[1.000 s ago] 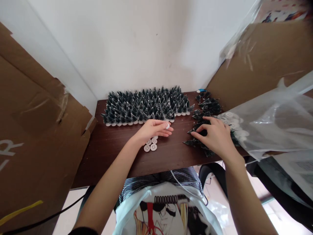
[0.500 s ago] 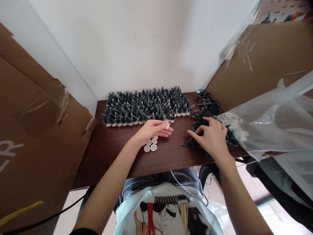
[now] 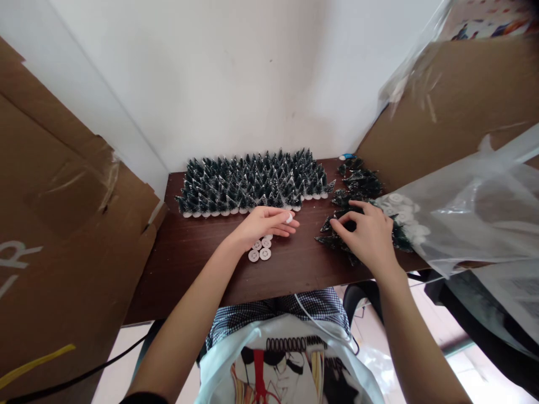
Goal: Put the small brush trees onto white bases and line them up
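My left hand (image 3: 269,223) hovers over the table with its thumb and fingers closed on a small white round base (image 3: 288,218). Beneath it lie several loose white round bases (image 3: 259,249), partly hidden by the hand. My right hand (image 3: 365,233) is at the pile of loose miniature trees (image 3: 362,182) on the right. Its thumb and index finger are closed together at a dark green, white-flecked miniature tree (image 3: 327,225); the hand hides part of it. At the back, many miniature trees (image 3: 252,179) stand upright in packed rows on white bases.
A clear plastic bag (image 3: 467,207) with many white bases (image 3: 402,210) lies at the right. Cardboard boxes (image 3: 63,185) flank the dark brown table (image 3: 189,275) on both sides. A white wall (image 3: 236,78) rises behind. A small blue-and-white object (image 3: 347,156) lies at the back right.
My right hand has moved slightly right, and its thumb and index finger have come together at a tree. Some loose trees beside it have shifted. The left hand has stayed nearly still.
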`<state>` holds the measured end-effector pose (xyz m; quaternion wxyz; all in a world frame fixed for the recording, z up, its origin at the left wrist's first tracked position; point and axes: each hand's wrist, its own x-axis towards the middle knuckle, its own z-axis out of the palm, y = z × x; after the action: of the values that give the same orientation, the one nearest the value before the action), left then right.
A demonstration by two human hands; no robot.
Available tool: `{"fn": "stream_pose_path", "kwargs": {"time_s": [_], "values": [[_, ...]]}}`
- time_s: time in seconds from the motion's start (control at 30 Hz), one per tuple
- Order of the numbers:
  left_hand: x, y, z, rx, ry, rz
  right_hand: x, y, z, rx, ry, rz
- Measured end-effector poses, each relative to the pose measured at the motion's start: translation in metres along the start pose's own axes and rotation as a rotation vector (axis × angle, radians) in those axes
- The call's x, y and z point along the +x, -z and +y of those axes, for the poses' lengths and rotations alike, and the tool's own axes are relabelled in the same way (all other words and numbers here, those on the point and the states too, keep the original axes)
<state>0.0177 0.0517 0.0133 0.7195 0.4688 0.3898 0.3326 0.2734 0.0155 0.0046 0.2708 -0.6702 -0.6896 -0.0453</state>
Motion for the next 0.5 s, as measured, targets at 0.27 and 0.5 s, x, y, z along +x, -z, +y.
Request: {"fn": "stream_pose_path", "kwargs": {"time_s": [0.27, 0.5], "values": [[0.002, 0.002, -0.003, 0.003, -0.001, -0.01, 0.003, 0.005, 0.002, 0.131, -0.024, 0.094], [0.002, 0.005, -0.005, 0.019, -0.014, -0.025, 0.006, 0.018, -0.006, 0.28, 0.02, 0.172]]}}
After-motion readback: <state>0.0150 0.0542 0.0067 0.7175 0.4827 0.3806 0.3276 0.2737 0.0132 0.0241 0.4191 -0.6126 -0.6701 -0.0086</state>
